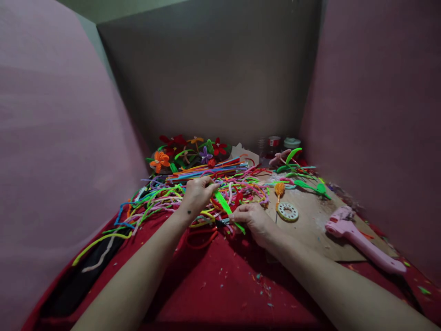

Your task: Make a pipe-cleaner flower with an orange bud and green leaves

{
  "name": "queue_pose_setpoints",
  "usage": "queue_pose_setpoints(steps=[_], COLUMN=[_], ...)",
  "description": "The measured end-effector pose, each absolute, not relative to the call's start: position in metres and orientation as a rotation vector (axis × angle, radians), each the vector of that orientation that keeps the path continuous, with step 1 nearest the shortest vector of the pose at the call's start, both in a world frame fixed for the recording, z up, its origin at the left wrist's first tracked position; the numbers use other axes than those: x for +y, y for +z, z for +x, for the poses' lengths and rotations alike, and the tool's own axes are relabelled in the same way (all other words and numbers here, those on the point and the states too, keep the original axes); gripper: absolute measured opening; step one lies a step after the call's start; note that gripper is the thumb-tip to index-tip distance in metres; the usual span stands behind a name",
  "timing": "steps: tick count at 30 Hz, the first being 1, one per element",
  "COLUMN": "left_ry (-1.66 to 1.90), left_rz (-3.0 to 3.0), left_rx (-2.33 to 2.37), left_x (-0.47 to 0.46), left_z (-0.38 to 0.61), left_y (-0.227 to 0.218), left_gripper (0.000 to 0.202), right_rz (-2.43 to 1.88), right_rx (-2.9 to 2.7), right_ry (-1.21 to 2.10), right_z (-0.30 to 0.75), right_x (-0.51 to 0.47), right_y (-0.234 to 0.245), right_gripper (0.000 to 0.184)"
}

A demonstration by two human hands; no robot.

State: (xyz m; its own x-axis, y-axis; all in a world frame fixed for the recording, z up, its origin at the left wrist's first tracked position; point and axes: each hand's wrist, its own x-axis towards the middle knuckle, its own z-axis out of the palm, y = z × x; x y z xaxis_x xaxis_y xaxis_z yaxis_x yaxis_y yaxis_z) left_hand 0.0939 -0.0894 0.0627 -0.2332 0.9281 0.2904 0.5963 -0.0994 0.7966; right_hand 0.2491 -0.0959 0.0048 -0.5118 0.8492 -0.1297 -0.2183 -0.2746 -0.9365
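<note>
A bright green leaf shape made of pipe cleaner (223, 202) stretches between my two hands, slanting down to the right. My left hand (199, 195) pinches its upper end between thumb and fingertips. Near its lower end, my right hand (253, 221) pinches it, and a short green tail sticks out below the fingers. Just under the leaf lie scissors (223, 222), partly hidden by it and by my right hand. A red pipe cleaner loop (201, 243) rests on the cloth below. Behind my hands spreads a tangle of pipe cleaners (161, 200) in many colours.
A pink glue gun (365, 239) lies on a brown board (310, 236) at the right, beside a round tape spool (287, 212) and an orange pom-pom flower (279, 189). Finished pipe cleaner flowers (160, 161) and jars (292, 143) stand at the back. Scraps dot the red cloth (206, 289).
</note>
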Motion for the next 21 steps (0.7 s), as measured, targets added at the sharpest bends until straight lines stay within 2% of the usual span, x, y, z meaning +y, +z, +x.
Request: queue_pose_setpoints(steps=[4, 7, 10, 12, 21], left_ry=[1.508, 1.401, 1.082, 1.011, 1.261], left_rz=[1.296, 1.071, 1.053, 1.036, 1.015], left_rx=[1.527, 1.299, 1.162, 1.121, 1.141], left_x=[-0.088, -0.094, -0.106, -0.111, -0.110], left_z=[0.087, 0.084, 0.094, 0.104, 0.109], left_y=[0.066, 0.060, 0.046, 0.037, 0.023], left_gripper=[0.033, 0.038, 0.030, 0.026, 0.028], right_rz=[-0.838, -0.843, -0.855, -0.862, -0.742], right_rx=[-1.268, -1.277, -1.285, -1.305, -1.376], right_ry=[1.793, 1.692, 1.655, 1.660, 1.783], right_z=[0.252, 0.253, 0.253, 0.254, 0.254], right_x=[-0.093, -0.090, -0.088, -0.088, -0.090], right_y=[0.005, 0.005, 0.004, 0.003, 0.002], right_gripper=[0.021, 0.023, 0.024, 0.024, 0.021])
